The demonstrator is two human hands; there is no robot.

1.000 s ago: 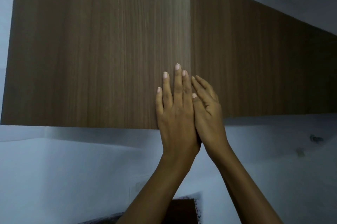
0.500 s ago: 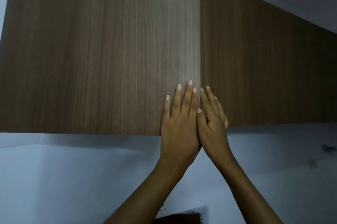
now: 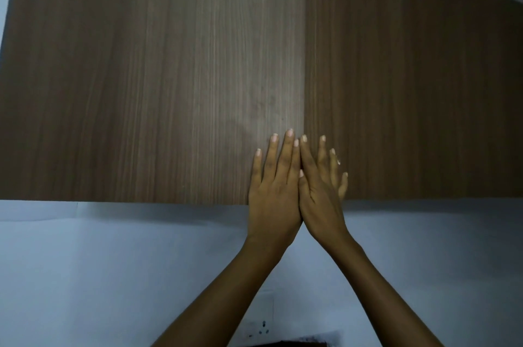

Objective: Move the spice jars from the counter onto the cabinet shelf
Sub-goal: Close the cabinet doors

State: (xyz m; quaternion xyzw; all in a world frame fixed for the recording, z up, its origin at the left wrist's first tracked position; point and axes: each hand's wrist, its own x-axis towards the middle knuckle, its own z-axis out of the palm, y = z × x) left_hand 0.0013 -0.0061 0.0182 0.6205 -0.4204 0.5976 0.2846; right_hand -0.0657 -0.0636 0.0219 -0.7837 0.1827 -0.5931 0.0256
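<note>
Both hands sit lower on doors than before | left hand [image 3: 273,196] flat on left cabinet door [image 3: 147,78], right hand [image 3: 321,196] at 3 o'clock, touching | fingers extended, holding nothing | spice jars out of view

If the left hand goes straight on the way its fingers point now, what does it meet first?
Only more of the left cabinet door. The left hand lies flat on that closed door, fingers pointing up beside the seam. The way up the panel looks free to the picture's top edge.
</note>
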